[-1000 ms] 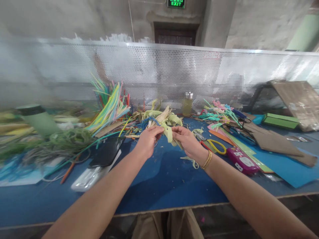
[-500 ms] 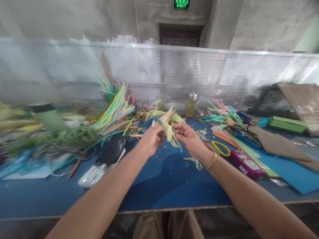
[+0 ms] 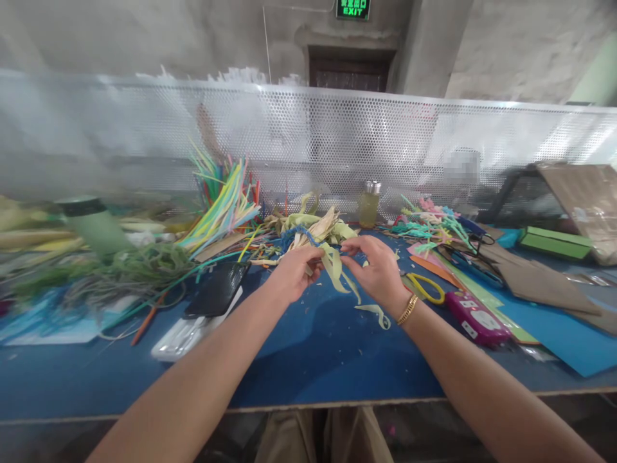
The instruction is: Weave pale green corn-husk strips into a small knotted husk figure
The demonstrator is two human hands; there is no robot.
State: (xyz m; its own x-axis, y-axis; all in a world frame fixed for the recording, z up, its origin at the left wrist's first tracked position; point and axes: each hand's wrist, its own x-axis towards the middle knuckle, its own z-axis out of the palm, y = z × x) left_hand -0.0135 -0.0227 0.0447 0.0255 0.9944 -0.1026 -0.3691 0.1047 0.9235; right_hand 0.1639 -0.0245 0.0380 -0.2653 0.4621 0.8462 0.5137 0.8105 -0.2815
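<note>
My left hand (image 3: 293, 272) and my right hand (image 3: 376, 269) meet over the blue table (image 3: 313, 350), both pinched on a bundle of pale green-yellow husk strips (image 3: 332, 257). Loose strip ends hang down between the hands. A blue twisted cord (image 3: 295, 235) runs through the top of the bundle, just behind my left fingers. More husk pieces (image 3: 308, 222) are piled right behind. A cut strip (image 3: 375, 313) lies on the table below my right wrist, which wears a gold bracelet.
Yellow-handled scissors (image 3: 424, 287) and a pink case (image 3: 477, 317) lie to the right. A black phone (image 3: 216, 290) on a white case sits left, with coloured sticks (image 3: 219, 206) and a green bottle (image 3: 94, 224). A perforated metal screen (image 3: 337, 141) backs the table.
My right hand has turned over from palm-up to palm-down on the strips and moved a little closer to my left hand. The view shifted slightly.
</note>
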